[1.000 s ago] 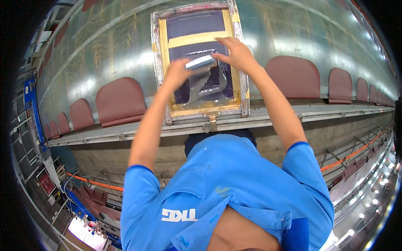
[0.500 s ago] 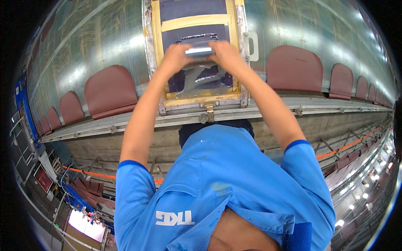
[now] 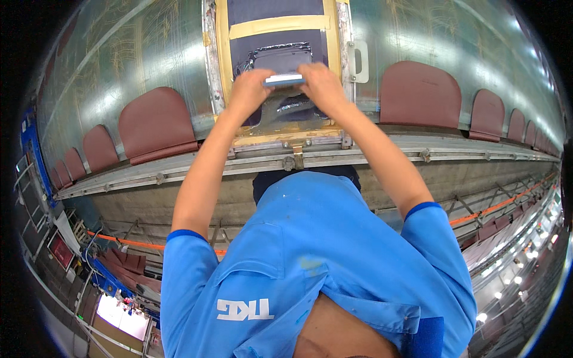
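Note:
My left hand [image 3: 250, 90] and my right hand [image 3: 322, 88] grip the two ends of a squeegee [image 3: 284, 80] with a white and blue edge. It stands across a screen-printing frame [image 3: 348, 37], on the dark mesh [image 3: 276, 39] bordered with yellow tape [image 3: 280, 25]. Beyond the squeegee lies a wiped rectangle with shiny, wet-looking dark edges. On the near side, a translucent greyish, glossy smear [image 3: 271, 113] covers part of the mesh. The fingers curl round the squeegee, and their tips are partly hidden.
Under the frame runs a long, shiny greenish table [image 3: 161, 53]. Brown flaps [image 3: 421, 95] line its near side on both sides of the frame. A metal rail [image 3: 382, 156] with knobs follows the edge, and a brass-coloured bracket [image 3: 297, 156] meets the frame there. A white handle [image 3: 360, 61] sticks out right.
Both hands have drawn the squeegee a little toward me across the mesh. More of the wiped rectangle shows behind it.

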`<state>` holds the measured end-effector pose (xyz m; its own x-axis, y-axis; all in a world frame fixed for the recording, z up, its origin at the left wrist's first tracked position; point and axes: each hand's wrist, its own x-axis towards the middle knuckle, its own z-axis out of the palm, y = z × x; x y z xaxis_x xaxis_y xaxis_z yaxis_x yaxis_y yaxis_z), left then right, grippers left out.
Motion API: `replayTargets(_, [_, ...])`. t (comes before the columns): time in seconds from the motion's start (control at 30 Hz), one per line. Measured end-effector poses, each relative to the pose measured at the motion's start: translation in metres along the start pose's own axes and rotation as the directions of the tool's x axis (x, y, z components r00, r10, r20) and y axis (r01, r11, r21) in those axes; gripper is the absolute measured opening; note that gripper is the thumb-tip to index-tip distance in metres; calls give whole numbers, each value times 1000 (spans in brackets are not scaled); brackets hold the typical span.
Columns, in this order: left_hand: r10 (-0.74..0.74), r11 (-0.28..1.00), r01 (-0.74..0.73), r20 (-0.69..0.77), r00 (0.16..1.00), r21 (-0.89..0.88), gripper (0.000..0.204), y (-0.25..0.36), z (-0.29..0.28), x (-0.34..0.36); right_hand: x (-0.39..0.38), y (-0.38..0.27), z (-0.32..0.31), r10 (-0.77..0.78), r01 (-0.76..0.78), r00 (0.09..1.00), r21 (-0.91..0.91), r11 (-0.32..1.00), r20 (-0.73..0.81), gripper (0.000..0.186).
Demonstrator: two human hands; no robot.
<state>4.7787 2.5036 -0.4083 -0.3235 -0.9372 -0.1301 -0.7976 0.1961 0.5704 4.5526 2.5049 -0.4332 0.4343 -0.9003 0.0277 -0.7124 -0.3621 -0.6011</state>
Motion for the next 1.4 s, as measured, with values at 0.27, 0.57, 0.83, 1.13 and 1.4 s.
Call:
replayTargets(0.27, [66,989,-49,-118,991,142,31,-6,0,33,34,19,7,-139,128,960,-60,990,-244,21])
replayTargets(0.57, [-31,998,32,24,999,-48,33,10,13,-39,-52,-11,-13,64,-24,996,493,870,-65,48])
replayTargets(0.83, [-101,995,101,-8,995,1,38,-28,-25,43,12,138,-12,484,-301,813,477,826,-324,34])
replayTargets(1.13, [190,981,-195,-122,974,-24,57,23,33,-100,33,127,-39,502,-252,719,493,833,-481,30])
replayTargets(1.4, [107,994,-109,-136,985,-13,57,40,-1,-143,29,47,-48,495,-197,701,528,826,-514,23])
